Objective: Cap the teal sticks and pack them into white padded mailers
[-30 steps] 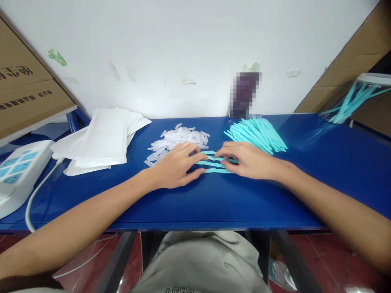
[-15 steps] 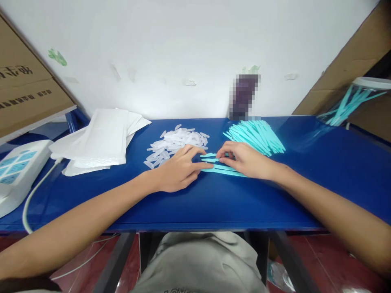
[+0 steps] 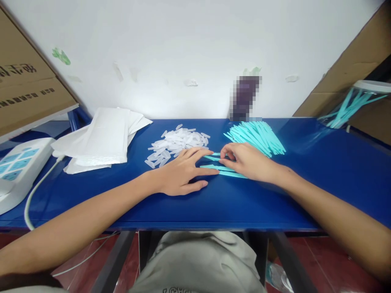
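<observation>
My left hand lies with its fingers spread, fingertips touching several thin turquoise sticks on the table; they look like eyebrow razors. My right hand is closed in a pinch at the right part of one turquoise stick. Its palm covers the right ends of the others. Beyond my left hand is a loose pile of translucent white plastic sleeves, partly hidden by the fingers. A heap of turquoise sticks lies just behind my right hand.
White padded envelopes are stacked on the blue table at left, near a white power strip with a cable. A clear jar of turquoise sticks lies tilted at right. Cardboard flanks the left side. A blurred dark object leans against the wall.
My left hand has shifted slightly right and spread its fingers wider over the sticks. My right hand stays nearly in place, still pinching. The front sticks show a little more at their left ends.
</observation>
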A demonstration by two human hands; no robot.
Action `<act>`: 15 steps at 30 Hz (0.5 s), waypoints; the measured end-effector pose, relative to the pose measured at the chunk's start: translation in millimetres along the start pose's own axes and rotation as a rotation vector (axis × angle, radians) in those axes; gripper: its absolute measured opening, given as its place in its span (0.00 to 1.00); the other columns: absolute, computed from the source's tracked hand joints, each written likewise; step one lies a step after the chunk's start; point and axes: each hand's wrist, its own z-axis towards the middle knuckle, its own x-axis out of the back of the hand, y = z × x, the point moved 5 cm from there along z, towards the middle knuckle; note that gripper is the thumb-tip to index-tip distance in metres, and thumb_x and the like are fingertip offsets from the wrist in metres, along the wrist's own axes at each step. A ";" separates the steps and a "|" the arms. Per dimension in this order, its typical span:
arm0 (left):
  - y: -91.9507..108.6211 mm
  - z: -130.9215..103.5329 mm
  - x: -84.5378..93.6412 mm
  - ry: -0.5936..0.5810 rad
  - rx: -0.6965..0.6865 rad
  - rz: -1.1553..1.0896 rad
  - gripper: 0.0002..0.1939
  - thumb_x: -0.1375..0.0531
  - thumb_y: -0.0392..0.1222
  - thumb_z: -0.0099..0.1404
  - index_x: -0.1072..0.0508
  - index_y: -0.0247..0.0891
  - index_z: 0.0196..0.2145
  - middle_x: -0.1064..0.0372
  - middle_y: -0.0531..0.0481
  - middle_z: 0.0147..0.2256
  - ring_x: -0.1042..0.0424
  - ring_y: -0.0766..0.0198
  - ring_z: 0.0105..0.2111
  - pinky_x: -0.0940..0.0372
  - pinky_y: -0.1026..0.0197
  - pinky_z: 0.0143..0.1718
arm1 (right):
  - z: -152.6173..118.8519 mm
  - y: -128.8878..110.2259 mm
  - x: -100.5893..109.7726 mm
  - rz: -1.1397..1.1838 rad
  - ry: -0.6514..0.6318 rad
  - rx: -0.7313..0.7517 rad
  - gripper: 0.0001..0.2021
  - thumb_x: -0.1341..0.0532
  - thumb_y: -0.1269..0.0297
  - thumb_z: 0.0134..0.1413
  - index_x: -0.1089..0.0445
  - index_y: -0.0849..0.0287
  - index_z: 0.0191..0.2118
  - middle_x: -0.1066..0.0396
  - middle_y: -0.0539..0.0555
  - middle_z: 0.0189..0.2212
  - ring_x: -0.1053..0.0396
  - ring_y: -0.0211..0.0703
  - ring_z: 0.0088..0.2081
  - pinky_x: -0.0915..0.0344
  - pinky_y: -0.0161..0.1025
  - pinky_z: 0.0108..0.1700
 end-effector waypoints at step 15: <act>-2.2 -0.3 3.5 0.045 0.017 -0.041 0.20 0.46 0.46 0.74 0.28 0.41 0.59 0.41 0.37 0.64 0.42 0.45 0.65 0.44 0.39 0.64 | -2.0 -5.5 3.1 0.062 0.029 -0.012 0.11 0.42 0.58 0.62 0.26 0.56 0.36 0.34 0.47 0.19 0.38 0.39 0.21 0.45 0.38 0.28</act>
